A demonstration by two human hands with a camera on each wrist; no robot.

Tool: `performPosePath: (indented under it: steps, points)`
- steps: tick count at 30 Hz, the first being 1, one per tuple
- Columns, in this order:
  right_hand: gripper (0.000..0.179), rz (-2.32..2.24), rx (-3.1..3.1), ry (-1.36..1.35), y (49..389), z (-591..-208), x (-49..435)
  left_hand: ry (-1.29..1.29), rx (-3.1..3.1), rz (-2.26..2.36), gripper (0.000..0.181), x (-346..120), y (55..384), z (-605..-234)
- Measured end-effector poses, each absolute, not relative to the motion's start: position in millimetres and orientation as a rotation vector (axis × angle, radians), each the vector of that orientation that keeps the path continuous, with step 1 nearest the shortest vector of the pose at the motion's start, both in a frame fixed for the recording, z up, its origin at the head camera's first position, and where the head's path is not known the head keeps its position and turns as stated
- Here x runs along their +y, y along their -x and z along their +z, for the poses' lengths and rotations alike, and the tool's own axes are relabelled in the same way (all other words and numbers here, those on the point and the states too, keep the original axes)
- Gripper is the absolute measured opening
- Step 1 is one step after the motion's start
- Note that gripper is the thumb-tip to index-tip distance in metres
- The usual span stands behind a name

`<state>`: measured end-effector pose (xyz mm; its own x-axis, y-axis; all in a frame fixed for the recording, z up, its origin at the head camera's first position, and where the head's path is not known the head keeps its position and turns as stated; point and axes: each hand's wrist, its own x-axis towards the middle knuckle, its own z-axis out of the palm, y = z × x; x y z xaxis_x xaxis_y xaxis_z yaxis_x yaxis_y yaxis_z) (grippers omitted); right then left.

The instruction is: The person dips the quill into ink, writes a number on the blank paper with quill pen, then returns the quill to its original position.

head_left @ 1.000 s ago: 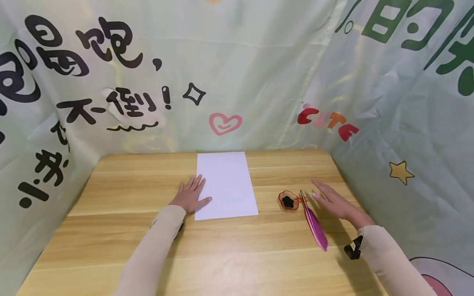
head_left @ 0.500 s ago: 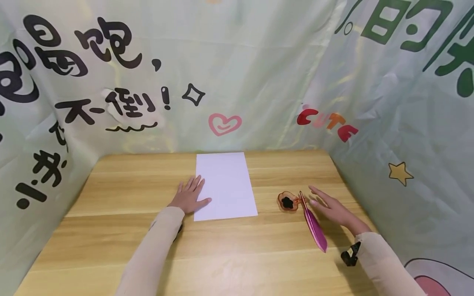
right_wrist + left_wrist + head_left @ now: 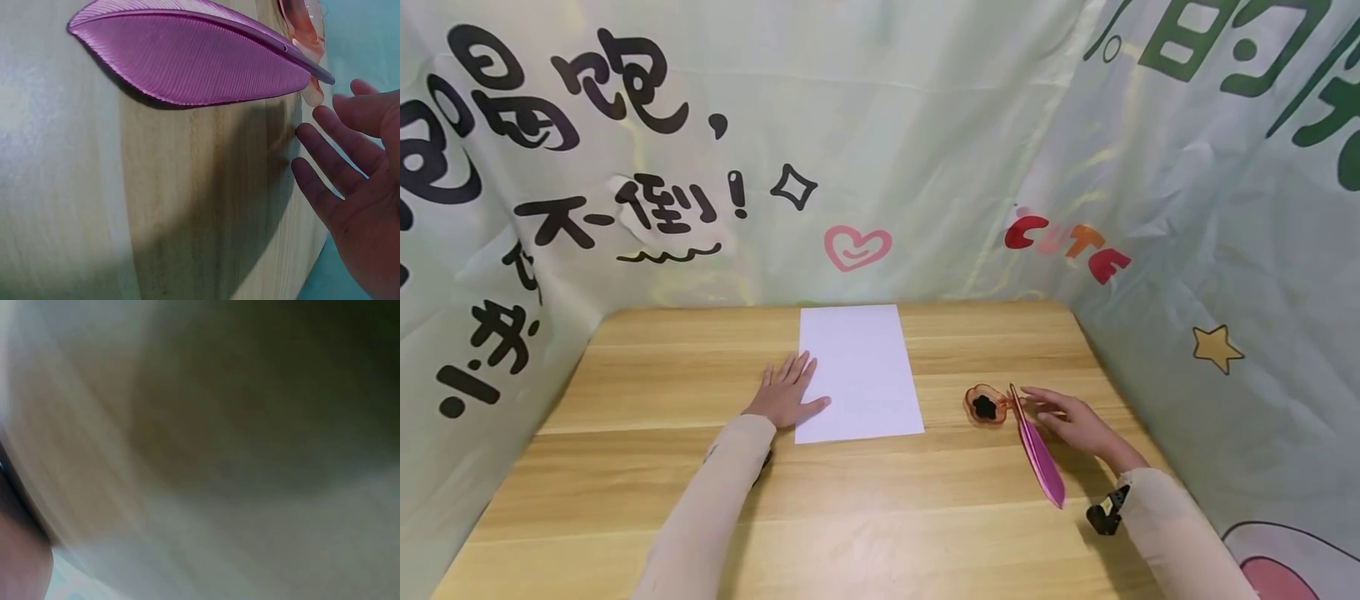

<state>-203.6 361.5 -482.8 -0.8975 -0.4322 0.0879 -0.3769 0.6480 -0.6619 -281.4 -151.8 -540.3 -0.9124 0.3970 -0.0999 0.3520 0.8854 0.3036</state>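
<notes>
In the head view my left hand point(image 3: 784, 397) lies with spread fingers over the left edge of a blank white sheet of paper point(image 3: 867, 371). A purple feather pen point(image 3: 1042, 467) leans its narrow end on the handle of a small amber, flower-shaped ink dish point(image 3: 973, 411), which has a black middle. Just right of that narrow end is my right hand point(image 3: 1078, 423), its fingers reaching left and loosely bent. In the right wrist view the right hand point(image 3: 365, 165) stays a little apart from the feather pen point(image 3: 194, 59), nothing in its fingers.
The wooden table point(image 3: 880, 521) is bounded at the back and sides by a pale printed cloth point(image 3: 925, 167). The left wrist view is blurred, with only tabletop and shadow to make out.
My right hand has moved slightly left toward the feather pen's narrow end, and its fingers have bent more. The left hand, paper and ink dish have stayed in place.
</notes>
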Motion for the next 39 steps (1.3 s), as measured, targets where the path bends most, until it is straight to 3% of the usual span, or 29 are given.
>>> performPosePath:
  steps: [14, 39]
  points:
    - [0.04, -1.227, 2.622, 0.471, 209, -487, 361, -0.561, 2.867, 0.438, 0.087, -148, 274, -524]
    - [0.031, -1.338, 2.488, 0.438, 220, -498, 359, -0.578, 2.899, 0.425, 0.085, -148, 276, -529]
